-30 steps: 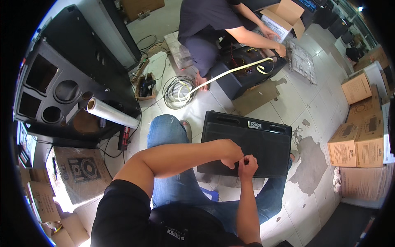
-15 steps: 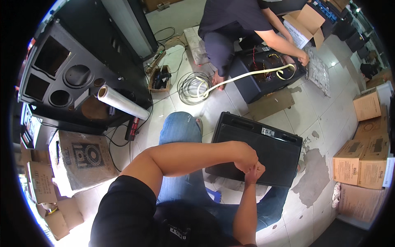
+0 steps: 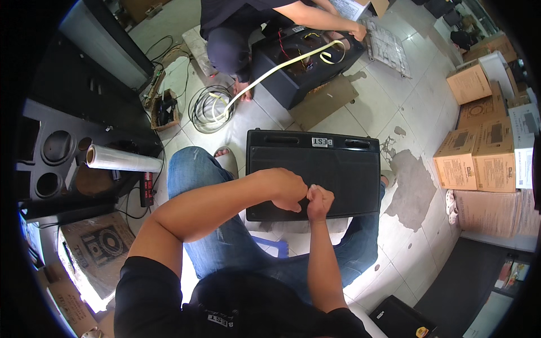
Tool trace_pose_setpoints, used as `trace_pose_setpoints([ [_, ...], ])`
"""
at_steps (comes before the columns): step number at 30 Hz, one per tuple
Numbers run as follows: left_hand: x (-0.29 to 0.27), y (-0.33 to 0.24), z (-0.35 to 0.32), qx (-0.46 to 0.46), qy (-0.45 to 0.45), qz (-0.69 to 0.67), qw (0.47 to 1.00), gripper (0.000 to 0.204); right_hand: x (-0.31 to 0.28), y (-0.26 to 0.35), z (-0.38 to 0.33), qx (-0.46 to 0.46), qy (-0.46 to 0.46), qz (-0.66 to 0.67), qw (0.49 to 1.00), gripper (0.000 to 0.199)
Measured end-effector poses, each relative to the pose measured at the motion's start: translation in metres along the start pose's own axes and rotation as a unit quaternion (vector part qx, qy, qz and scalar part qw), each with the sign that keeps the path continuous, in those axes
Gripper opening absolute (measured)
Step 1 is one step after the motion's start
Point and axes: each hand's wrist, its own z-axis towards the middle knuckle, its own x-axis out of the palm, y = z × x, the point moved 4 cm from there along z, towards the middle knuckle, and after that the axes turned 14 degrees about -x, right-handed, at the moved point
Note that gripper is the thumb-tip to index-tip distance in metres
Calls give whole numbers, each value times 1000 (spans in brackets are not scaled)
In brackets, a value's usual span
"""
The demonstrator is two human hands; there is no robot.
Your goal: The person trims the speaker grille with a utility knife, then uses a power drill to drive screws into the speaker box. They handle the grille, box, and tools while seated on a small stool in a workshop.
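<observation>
In front of my knees lies a black rectangular case [image 3: 349, 180] with two long recesses and a small white label along its far edge. Over its middle my left hand [image 3: 287, 188] is closed, back turned up, and its fingers come together with those of my right hand [image 3: 319, 203]. The right hand is pinched, thumb side up. Anything between the fingertips is too small to make out. Both hands appear close above the case top; whether they touch it I cannot tell.
A co-worker [image 3: 236, 17] crouches at an open black speaker cabinet [image 3: 282, 84] with wires and a pale yellow hose [image 3: 270, 70]. At left stand a large speaker cabinet [image 3: 67, 96], a plastic film roll [image 3: 124, 158] and a wrapped carton [image 3: 98, 242]. Cardboard boxes [image 3: 479, 152] are stacked at right.
My view has swung to the right, so the scene sits further left. My hands have stayed together over the case, the fingertips now slightly further apart.
</observation>
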Motion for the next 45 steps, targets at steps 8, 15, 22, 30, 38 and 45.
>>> trace_pose_setpoints([
  [8, 11, -1, 10, 5, -1, 17, 1000, 46, 17, 12, 0, -76, 62, -86, 991, 41],
  [15, 11, 0, 9, 16, -19, 2, 1000, 45, 19, 14, 1, -82, 60, -109, 989, 40],
  [22, 11, 2, 7, 3, -15, 3, 1000, 44, 19, 9, -1, -88, 62, -140, 984, 42],
  [30, 10, 1, 10, 1, -20, 0, 1000, 45, 16, 5, -1, -95, 60, -142, 984, 42],
  [38, 11, 2, 9, 33, -48, -40, 997, 30, 14, -12, -5, -105, 70, -143, 982, 34],
  [45, 17, 3, 19, 28, -47, -15, 998, 30, 10, -18, -16, -101, 100, -130, 981, 43],
])
